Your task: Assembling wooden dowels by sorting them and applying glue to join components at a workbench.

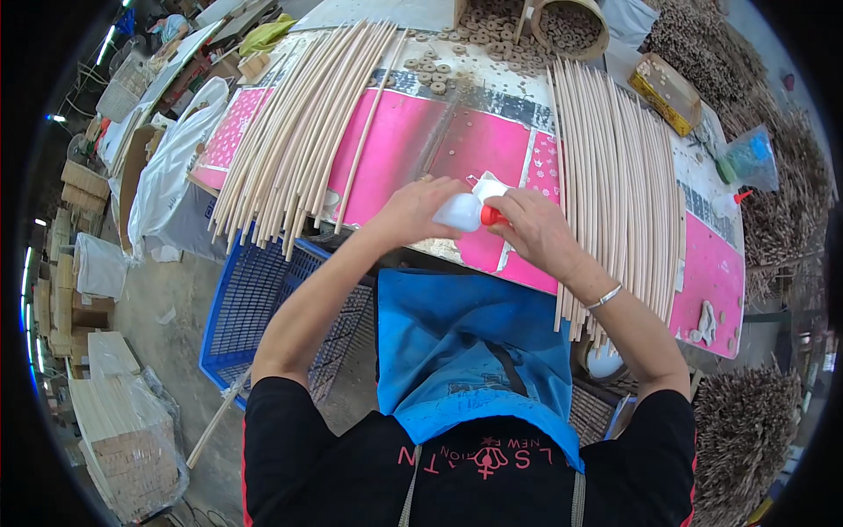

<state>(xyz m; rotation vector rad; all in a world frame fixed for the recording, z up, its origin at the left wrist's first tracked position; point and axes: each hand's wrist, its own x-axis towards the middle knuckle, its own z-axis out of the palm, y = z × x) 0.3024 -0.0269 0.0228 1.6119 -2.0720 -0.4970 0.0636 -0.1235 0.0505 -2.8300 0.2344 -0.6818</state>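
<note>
In front of me, over the near edge of the pink-covered table [399, 145], I hold a small translucent white bottle [458, 213] on its side. My left hand [414, 211] is closed round its body. At its right end sits a red cap [491, 215], and the fingers of my right hand [540, 233] are closed on that cap. Just beyond the bottle is a white object [489, 185], partly hidden, whose kind I cannot make out. Long pale wooden rods [307, 123] lie in a row to the left, and another row of rods [615, 176] lies to the right.
Small wooden rings [436, 77] lie scattered at the far side, beside a tipped round container [571, 31] of them. A yellow box [665, 92] and a second red-tipped bottle [729, 204] stand at the right. A blue plastic basket [237, 299] is below the table's left edge.
</note>
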